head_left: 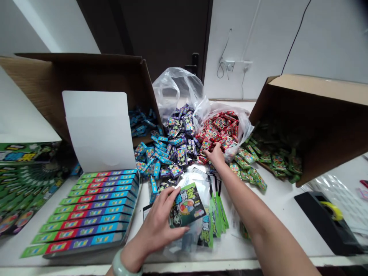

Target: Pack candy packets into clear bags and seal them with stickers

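My left hand (162, 218) grips a dark printed packet (187, 207) with a green edge and a colourful round picture, held above the table's front. My right hand (215, 155) reaches forward to a heap of small red packets (220, 128) spilling from a clear plastic bag (244, 128). Its fingers close on one red packet (206, 145) at the near edge of the heap. Purple packets (181, 155) and blue packets (161, 149) lie left of that hand; green packets (250, 172) lie to its right. Below my hands are fanned, flat printed pouches (217, 214).
On the left stands a white display box (97, 130) with its lid up, filled with rows of striped boxes (92, 199). Cardboard cartons lie open at left (94, 76) and right (322, 126). A black tape dispenser (319, 218) sits at right, printed fanned sheets (25, 184) at far left.
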A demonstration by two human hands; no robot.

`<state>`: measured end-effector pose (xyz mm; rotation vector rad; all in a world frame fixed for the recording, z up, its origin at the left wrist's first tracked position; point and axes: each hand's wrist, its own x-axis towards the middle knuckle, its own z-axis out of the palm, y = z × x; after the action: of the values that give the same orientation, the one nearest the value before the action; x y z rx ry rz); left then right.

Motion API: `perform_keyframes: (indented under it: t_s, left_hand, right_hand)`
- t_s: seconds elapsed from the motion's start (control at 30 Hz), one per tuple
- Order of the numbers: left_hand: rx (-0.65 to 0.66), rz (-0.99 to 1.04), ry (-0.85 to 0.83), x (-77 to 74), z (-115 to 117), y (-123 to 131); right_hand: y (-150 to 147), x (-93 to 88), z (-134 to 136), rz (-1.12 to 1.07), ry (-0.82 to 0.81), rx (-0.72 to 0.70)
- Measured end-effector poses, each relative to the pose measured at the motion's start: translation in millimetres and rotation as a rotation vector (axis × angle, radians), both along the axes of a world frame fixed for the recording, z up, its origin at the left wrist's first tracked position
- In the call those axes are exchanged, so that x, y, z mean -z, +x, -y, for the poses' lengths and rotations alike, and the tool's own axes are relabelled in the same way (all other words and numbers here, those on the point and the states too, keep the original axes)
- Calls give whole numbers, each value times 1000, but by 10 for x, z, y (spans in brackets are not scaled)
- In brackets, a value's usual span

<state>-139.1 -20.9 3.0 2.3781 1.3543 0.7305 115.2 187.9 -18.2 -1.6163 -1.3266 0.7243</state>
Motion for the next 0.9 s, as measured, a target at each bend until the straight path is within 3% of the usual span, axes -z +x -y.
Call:
perform_keyframes:
  t_s: [0.1,0.2,0.43,0.63,0.77,0.9]
  left_hand:
    - [-16,11,-17,19,-16,-45]
    - [-20,12,-21,26,-40,-97]
    - [-40,2,50,35,-80,-83]
    - [28,-62,123,46,-55,69]
    - [90,-84,130,9,-17,131]
    - [105,-53,100,-14,33,134]
  right_hand:
    - [-85,96,25,-109,5,8]
    - [-26,90,223,-246,-10,-64]
    - [297,-268,1072,-500,-89,-333]
    - [349,-472,1718,-248,-59,-453]
    - [383,-528,1870,-114,-180,-647]
    - [427,-616,1916,-122,-190,-697]
